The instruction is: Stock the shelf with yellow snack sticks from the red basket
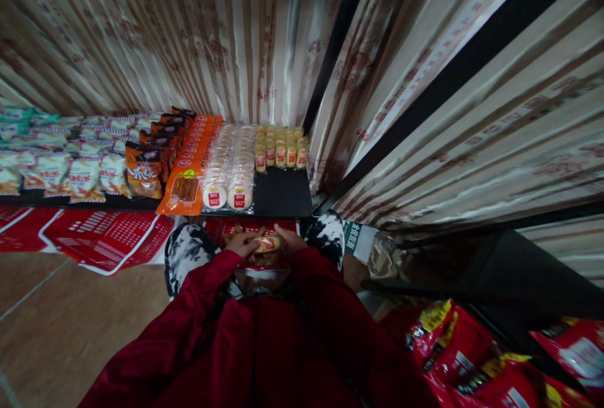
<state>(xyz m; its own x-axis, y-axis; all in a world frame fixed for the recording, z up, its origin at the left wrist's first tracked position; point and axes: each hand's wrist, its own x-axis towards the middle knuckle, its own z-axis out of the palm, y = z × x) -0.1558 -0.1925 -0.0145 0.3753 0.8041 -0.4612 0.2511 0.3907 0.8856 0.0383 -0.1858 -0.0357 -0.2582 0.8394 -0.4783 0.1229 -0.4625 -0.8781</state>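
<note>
My left hand (243,245) is closed around the left end of a small yellow wrapped snack cake (267,243) with a red label. At its other end, my right hand (289,240) is curled against the same cake, its fingers partly hidden. Both hands are low between my knees, over a red plastic basket (214,226) with more wrapped pieces in it, too dim to make out. On the black shelf (283,194) ahead, similar yellow wrapped cakes (280,150) stand in several short rows, beside clear packs of round white biscuits (229,175).
Orange snack packs (189,169), brown bags (144,172) and white bags (85,175) line the shelf leftward. Red baskets (111,238) are below it. Black posts (337,43) and a pleated curtain (189,30) stand behind. Red bags (472,345) lie at lower right.
</note>
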